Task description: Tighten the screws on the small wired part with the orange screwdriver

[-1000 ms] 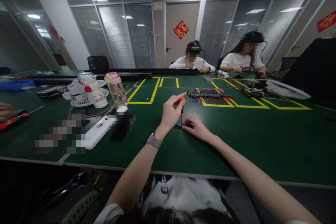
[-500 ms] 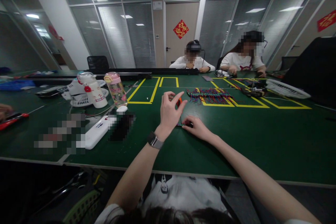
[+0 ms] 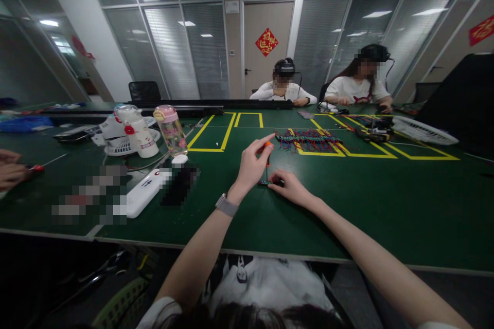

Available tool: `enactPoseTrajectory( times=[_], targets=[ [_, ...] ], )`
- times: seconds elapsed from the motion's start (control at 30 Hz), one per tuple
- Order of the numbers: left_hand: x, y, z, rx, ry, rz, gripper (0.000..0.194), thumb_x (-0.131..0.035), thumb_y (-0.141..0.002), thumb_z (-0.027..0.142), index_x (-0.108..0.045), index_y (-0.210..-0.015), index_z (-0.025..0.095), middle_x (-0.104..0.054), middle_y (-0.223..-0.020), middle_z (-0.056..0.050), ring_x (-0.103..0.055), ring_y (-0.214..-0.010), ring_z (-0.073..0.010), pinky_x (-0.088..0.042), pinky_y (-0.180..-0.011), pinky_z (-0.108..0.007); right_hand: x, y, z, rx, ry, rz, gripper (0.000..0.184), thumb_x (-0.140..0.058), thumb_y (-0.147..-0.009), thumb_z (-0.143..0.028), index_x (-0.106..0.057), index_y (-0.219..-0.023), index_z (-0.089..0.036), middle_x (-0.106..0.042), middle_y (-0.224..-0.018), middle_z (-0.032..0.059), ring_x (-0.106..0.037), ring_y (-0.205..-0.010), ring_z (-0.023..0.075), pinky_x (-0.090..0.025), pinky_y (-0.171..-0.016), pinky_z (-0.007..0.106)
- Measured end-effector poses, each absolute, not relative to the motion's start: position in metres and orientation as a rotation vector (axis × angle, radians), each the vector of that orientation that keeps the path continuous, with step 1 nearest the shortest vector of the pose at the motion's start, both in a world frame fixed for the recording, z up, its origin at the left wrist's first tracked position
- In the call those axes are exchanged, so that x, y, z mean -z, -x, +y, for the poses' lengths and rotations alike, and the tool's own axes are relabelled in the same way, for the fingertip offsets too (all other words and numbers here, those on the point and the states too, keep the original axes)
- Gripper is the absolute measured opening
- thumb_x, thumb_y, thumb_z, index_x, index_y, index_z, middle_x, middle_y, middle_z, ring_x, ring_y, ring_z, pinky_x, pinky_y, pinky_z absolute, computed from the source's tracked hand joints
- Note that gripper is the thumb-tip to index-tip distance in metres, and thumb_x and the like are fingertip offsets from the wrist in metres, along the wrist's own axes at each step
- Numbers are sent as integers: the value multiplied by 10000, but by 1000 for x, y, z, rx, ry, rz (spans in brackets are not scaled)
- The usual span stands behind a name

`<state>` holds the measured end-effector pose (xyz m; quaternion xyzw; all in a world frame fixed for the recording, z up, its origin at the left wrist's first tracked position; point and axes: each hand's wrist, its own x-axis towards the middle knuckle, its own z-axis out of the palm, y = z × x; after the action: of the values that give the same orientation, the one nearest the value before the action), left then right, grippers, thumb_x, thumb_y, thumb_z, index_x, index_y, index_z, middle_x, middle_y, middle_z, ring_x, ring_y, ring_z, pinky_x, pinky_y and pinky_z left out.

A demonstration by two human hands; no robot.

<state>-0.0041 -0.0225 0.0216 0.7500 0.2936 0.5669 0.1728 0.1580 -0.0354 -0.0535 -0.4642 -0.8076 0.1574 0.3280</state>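
Observation:
My left hand (image 3: pixel 251 163) is closed round the orange handle of a screwdriver (image 3: pixel 268 147), its index finger stretched forward over the top. The thin shaft stands nearly upright, with its tip down at a small green circuit board (image 3: pixel 263 183) on the table. My right hand (image 3: pixel 290 186) rests low beside the tip, fingertips pinching the board's right end. The fingers cover part of the board, so its full shape is hidden. Just beyond both hands lies a row of similar green boards with red and blue wires (image 3: pixel 309 139).
Left on the green table (image 3: pixel 347 205) stand a pink-lidded bottle (image 3: pixel 172 131), a white bottle (image 3: pixel 141 136) and a white case (image 3: pixel 144 193). Yellow tape (image 3: pixel 324 154) marks rectangles. Two people sit opposite; another person's hand (image 3: pixel 10 167) shows at far left.
My left fingers, spread apart round the handle before, have closed in on it, and the hand has shifted slightly right. My right hand stays in place at the board.

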Motion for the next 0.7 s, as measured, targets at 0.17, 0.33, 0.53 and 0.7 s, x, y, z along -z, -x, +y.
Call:
enactPoseTrajectory(
  times=[0.17,0.33,0.53,0.7],
  targets=[
    [-22,3,-25,-1722,-2205,1068,322,-532,-897,374,-617,-1181,249,-552,-1040,-69,-534,-991,-193,-434,-891,-338,54,-158,-35,-419,1206,-2111,46,-634,-778,-164,-611,-817,-165,-593,-790,31,-550,-726,167,-440,-680,289],
    [-22,1,-27,-1554,-2178,811,322,-422,-954,294,-551,-1242,229,-608,-962,-45,-595,-834,-136,-482,-772,-266,56,-159,-34,-412,1197,-2106,55,-633,-776,-166,-615,-828,-167,-595,-789,30,-551,-727,170,-439,-681,291],
    [-21,4,-24,-1660,-2214,1014,350,-470,-931,332,-540,-1262,244,-568,-1086,-72,-577,-966,-174,-474,-868,-324,55,-158,-34,-402,1208,-2114,45,-631,-778,-158,-610,-818,-165,-579,-767,23,-540,-713,163,-432,-670,283],
    [-18,4,-24,-1566,-2211,923,382,-434,-945,259,-473,-1324,236,-615,-1027,-58,-608,-864,-148,-499,-785,-283,54,-158,-35,-402,1206,-2119,40,-626,-784,-170,-612,-821,-169,-586,-780,27,-548,-724,165,-439,-675,286]
  ],
)
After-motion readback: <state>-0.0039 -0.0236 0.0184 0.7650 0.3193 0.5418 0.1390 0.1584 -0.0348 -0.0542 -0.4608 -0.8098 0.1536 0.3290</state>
